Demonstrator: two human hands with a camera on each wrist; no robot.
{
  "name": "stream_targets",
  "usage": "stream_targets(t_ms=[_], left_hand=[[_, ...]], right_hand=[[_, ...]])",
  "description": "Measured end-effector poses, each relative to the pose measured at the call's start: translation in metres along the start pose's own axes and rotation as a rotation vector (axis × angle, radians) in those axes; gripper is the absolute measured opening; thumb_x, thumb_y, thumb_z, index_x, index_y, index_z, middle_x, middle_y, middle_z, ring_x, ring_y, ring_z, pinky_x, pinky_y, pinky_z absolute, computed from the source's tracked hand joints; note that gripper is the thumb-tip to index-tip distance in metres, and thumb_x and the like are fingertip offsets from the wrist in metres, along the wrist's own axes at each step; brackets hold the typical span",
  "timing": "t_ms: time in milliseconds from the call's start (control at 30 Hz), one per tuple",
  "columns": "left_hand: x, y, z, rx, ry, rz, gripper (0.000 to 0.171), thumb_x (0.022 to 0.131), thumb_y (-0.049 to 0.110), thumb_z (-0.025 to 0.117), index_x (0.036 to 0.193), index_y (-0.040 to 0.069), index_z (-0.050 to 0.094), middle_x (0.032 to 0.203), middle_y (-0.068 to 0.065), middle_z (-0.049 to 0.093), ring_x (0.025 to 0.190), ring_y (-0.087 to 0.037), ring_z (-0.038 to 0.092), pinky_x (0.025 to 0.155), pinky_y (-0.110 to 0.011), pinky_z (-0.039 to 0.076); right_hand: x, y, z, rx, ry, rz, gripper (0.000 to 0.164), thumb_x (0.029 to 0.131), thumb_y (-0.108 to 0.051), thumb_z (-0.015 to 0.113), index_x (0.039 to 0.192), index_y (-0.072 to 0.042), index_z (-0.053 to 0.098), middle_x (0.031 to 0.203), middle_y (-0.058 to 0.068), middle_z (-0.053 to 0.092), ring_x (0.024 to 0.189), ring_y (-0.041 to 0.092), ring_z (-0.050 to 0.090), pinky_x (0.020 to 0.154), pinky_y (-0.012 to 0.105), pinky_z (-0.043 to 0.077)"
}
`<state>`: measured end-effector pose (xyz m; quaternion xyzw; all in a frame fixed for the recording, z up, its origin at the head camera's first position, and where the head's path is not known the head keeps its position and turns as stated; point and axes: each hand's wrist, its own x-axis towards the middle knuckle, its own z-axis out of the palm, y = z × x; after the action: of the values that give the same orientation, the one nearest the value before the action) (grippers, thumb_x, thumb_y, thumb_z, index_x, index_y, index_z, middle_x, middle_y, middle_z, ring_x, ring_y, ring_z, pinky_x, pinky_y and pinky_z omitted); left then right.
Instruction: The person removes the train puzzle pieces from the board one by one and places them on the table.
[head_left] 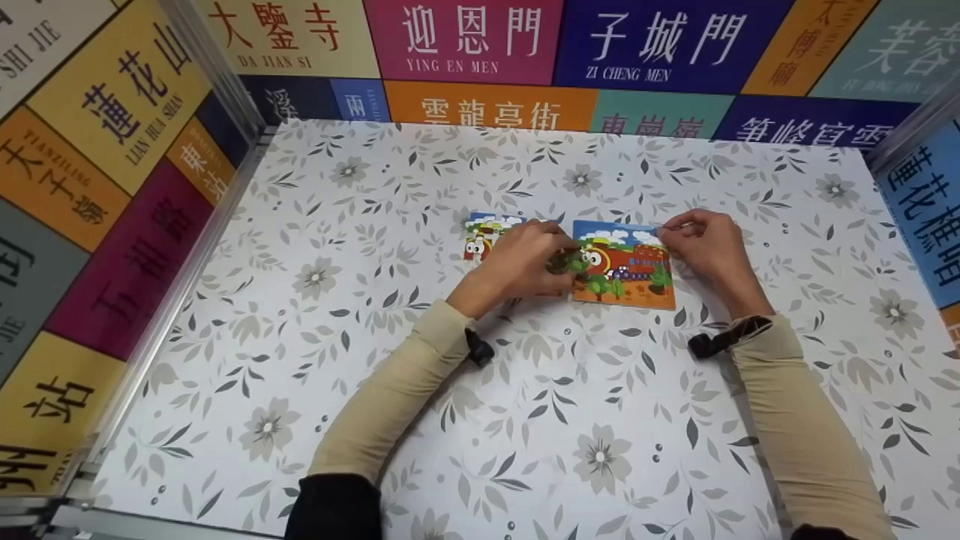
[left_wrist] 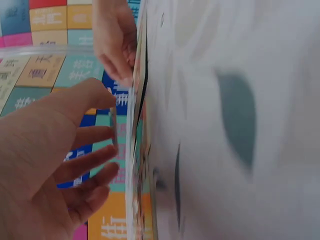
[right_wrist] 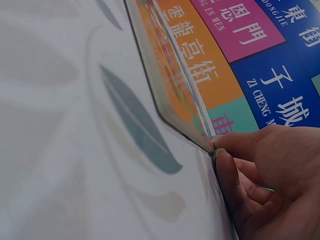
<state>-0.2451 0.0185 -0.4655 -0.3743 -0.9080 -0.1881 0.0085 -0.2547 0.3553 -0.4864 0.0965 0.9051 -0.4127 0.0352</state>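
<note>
My left hand point(head_left: 525, 259) pinches a small thin puzzle piece point(head_left: 568, 261) with green on it, between thumb and fingers. In the left wrist view this hand point(left_wrist: 65, 150) holds the piece point(left_wrist: 114, 127) edge-on. Under and behind the hand lies a train picture point(head_left: 480, 238), largely covered. To its right is a train picture card point(head_left: 622, 266) with blue sky and orange ground. My right hand point(head_left: 705, 244) pinches the card's upper right corner. In the right wrist view, the thumb and index finger of that hand point(right_wrist: 275, 175) meet at a corner of the card point(right_wrist: 172, 107).
A table point(head_left: 600, 390) with a grey flower and leaf pattern lies beneath both hands. Colourful panels point(head_left: 465, 45) with large characters stand along its back and sides. Metal rails point(head_left: 187, 240) run along the left edge.
</note>
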Motion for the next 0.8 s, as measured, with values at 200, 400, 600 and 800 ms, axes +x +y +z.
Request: stream_targets(t_ms=[200, 400, 600, 800], left_hand=[[-0.014, -0.022, -0.014, -0.063, 0.094, 0.005, 0.043, 0.097, 0.040, 0.075, 0.135, 0.020, 0.077, 0.137, -0.003, 0.073, 0.124, -0.023, 0.068, 0.104, -0.040, 0.057], [-0.033, -0.040, -0.026, -0.115, 0.130, -0.007, 0.042, 0.100, 0.041, 0.072, 0.136, 0.020, 0.075, 0.139, -0.002, 0.070, 0.129, -0.022, 0.065, 0.108, -0.043, 0.055], [-0.047, -0.049, -0.035, -0.128, 0.107, -0.027, 0.044, 0.100, 0.042, 0.071, 0.139, 0.021, 0.074, 0.142, -0.002, 0.069, 0.134, -0.022, 0.063, 0.113, -0.043, 0.052], [-0.061, -0.059, -0.041, -0.119, 0.095, -0.047, 0.047, 0.098, 0.039, 0.073, 0.141, 0.020, 0.072, 0.142, -0.004, 0.069, 0.133, -0.024, 0.063, 0.112, -0.044, 0.053]], right_hand=[[0.000, -0.001, 0.000, 0.000, -0.003, -0.002, 0.043, 0.099, -0.048, 0.078, 0.124, -0.013, 0.073, 0.091, -0.007, 0.071, 0.079, 0.012, 0.067, 0.065, 0.025, 0.052], [-0.001, -0.001, -0.001, 0.007, -0.011, 0.008, 0.043, 0.099, -0.048, 0.079, 0.125, -0.013, 0.072, 0.093, -0.007, 0.072, 0.080, 0.012, 0.068, 0.066, 0.026, 0.053], [-0.001, -0.001, -0.001, 0.004, -0.008, -0.002, 0.043, 0.099, -0.047, 0.079, 0.124, -0.013, 0.072, 0.093, -0.008, 0.073, 0.080, 0.011, 0.068, 0.067, 0.025, 0.053], [0.000, 0.001, -0.001, -0.023, 0.010, -0.055, 0.043, 0.099, -0.047, 0.078, 0.123, -0.011, 0.074, 0.093, -0.009, 0.075, 0.081, 0.009, 0.068, 0.070, 0.022, 0.052]])
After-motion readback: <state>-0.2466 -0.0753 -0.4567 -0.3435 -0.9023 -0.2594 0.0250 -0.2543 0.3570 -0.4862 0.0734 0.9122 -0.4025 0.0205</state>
